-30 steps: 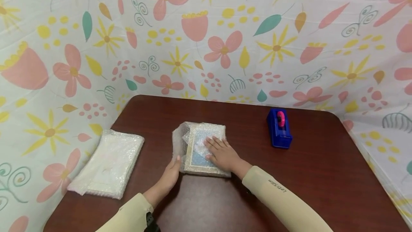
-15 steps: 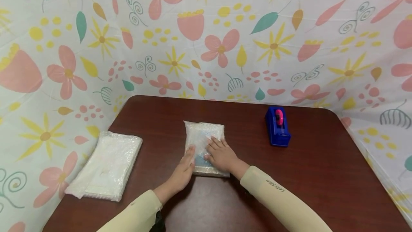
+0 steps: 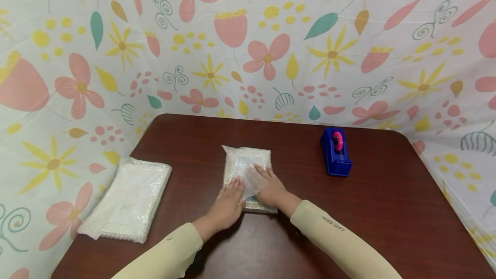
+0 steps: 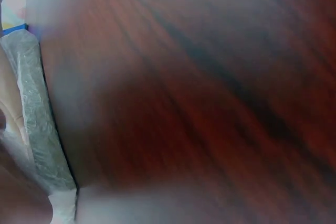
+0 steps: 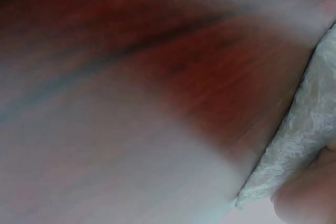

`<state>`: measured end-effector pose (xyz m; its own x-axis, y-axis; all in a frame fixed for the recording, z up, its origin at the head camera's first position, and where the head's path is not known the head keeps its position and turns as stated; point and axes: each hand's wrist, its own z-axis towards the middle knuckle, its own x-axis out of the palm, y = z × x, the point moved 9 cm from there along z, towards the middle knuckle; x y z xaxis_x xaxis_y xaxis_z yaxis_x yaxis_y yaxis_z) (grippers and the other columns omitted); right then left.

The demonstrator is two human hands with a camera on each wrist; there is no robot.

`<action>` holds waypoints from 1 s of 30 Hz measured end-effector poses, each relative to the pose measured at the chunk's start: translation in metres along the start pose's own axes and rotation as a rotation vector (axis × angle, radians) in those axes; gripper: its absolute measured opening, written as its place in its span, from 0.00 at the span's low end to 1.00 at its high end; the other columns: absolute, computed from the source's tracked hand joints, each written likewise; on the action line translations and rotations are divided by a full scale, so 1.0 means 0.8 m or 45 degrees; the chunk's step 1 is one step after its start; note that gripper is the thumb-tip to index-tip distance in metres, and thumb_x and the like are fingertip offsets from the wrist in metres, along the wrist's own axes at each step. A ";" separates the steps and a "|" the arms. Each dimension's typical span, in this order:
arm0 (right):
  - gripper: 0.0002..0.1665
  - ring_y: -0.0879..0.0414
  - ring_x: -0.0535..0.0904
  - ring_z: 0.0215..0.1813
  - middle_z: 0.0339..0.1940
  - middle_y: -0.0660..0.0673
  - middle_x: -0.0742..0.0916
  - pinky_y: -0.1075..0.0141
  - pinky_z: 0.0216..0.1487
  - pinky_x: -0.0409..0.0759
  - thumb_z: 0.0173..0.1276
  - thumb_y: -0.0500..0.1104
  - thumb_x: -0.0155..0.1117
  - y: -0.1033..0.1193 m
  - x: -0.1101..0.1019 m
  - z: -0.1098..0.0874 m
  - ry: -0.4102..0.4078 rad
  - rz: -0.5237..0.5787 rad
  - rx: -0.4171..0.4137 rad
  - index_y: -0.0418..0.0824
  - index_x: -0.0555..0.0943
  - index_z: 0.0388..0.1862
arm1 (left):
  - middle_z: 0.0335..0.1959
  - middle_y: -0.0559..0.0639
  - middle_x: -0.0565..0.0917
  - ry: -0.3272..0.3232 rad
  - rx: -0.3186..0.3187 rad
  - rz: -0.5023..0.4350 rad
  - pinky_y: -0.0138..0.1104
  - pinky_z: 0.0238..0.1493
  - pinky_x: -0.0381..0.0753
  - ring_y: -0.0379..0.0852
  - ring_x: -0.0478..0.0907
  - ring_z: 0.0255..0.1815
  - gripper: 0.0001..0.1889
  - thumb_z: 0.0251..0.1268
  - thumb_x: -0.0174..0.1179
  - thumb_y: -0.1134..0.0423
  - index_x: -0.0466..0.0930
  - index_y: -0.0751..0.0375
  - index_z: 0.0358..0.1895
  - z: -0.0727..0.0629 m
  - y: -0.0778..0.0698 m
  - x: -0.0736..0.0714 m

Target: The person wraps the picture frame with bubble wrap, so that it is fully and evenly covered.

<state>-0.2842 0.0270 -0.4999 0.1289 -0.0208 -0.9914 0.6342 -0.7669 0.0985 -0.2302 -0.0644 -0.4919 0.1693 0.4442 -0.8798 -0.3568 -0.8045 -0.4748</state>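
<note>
A picture frame in bubble wrap [image 3: 249, 156] lies flat at the middle of the table, its light border and bluish picture faint through the plastic. My left hand [image 3: 226, 206] presses down on its left part with extended fingers. On the right part rests my right hand [image 3: 271, 190], fingers spread, with a loose flap of the wrap [image 3: 253, 182] over some of them. Along the left edge of the left wrist view runs the wrapped side of the frame [image 4: 39, 114]. The right wrist view shows its bubble-wrapped edge [image 5: 294, 145] beside part of my right hand [image 5: 310, 198].
Another flat bubble-wrapped package [image 3: 133, 197] lies at the table's left edge. A blue tape dispenser [image 3: 336, 154] with a pink core stands at the right. Behind the dark wooden table [image 3: 387, 201] hangs a flower-patterned cloth [image 3: 248, 55].
My left hand has moved right, folding the bubble wrap from the left side over the frame, and the flap now covers part of my right hand. My right hand stays on the frame.
</note>
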 end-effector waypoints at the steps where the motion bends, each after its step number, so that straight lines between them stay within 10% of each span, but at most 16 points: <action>1: 0.34 0.41 0.56 0.85 0.82 0.40 0.69 0.40 0.83 0.57 0.78 0.46 0.52 0.000 0.000 0.000 0.005 -0.002 -0.004 0.37 0.65 0.79 | 0.80 0.70 0.59 0.014 -0.003 0.053 0.61 0.81 0.56 0.66 0.56 0.83 0.30 0.80 0.47 0.59 0.59 0.75 0.77 0.000 -0.001 0.003; 7: 0.37 0.39 0.58 0.85 0.81 0.37 0.69 0.39 0.82 0.57 0.80 0.52 0.53 -0.009 -0.005 0.007 -0.003 0.188 -0.009 0.34 0.63 0.80 | 0.82 0.67 0.56 0.053 -0.036 0.207 0.57 0.83 0.56 0.63 0.52 0.85 0.46 0.73 0.55 0.38 0.57 0.69 0.80 0.000 -0.003 0.012; 16: 0.71 0.34 0.51 0.86 0.84 0.31 0.60 0.35 0.84 0.46 0.53 0.55 0.83 -0.024 -0.012 0.012 0.143 0.632 -0.080 0.32 0.50 0.84 | 0.84 0.65 0.53 0.063 -0.081 0.251 0.55 0.84 0.55 0.61 0.49 0.86 0.58 0.59 0.61 0.25 0.54 0.64 0.81 0.000 0.001 0.017; 23: 0.59 0.33 0.41 0.87 0.87 0.34 0.49 0.32 0.83 0.32 0.75 0.74 0.47 -0.030 -0.010 0.009 0.197 0.931 -0.065 0.39 0.43 0.86 | 0.84 0.65 0.54 0.050 -0.087 0.289 0.56 0.83 0.56 0.61 0.50 0.86 0.57 0.56 0.61 0.23 0.58 0.57 0.81 0.000 -0.002 0.019; 30: 0.35 0.35 0.36 0.87 0.88 0.38 0.45 0.29 0.81 0.32 0.87 0.58 0.33 -0.033 -0.014 0.009 0.207 1.115 -0.038 0.43 0.59 0.83 | 0.82 0.67 0.58 0.025 -0.078 0.325 0.57 0.81 0.61 0.63 0.55 0.84 0.51 0.56 0.64 0.27 0.63 0.51 0.79 -0.003 -0.012 0.007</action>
<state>-0.3077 0.0428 -0.4916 0.6817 -0.4985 -0.5356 0.2771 -0.5015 0.8196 -0.2237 -0.0550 -0.4924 0.0992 0.2164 -0.9713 -0.3339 -0.9122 -0.2373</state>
